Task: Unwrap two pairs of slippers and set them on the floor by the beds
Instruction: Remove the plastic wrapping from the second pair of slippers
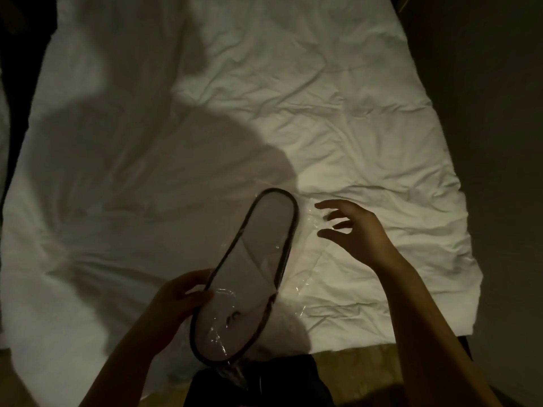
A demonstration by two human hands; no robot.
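A pair of slippers, pale with a dark edging and stacked flat as one long oval, is held above the near part of a bed covered by a crumpled white sheet. The pair is tilted, its far end pointing up and to the right, its near end hanging over the near edge of the bed. It is still partly inside a clear plastic wrapper, whose shiny creases are seen over the near half and whose loose end trails below the near tip. A small dark mark is printed on the near half of the top slipper.

The left hand is closed on the left edge of the slippers, near the middle of their length, with the thumb laid on top and the fingers tucked beneath. The right hand is held open in the air to the right of the slippers, apart from them, fingers spread and slightly curled, with nothing gripped. Beneath and beside that hand a second piece of clear plastic lies flat on the sheet, just right of the slippers; whether it is joined to the wrapper cannot be told.

A large shadow is cast across the left and middle of the sheet. A strip of yellowish floor is seen at the near edge, and dark clothing shows at the bottom centre.
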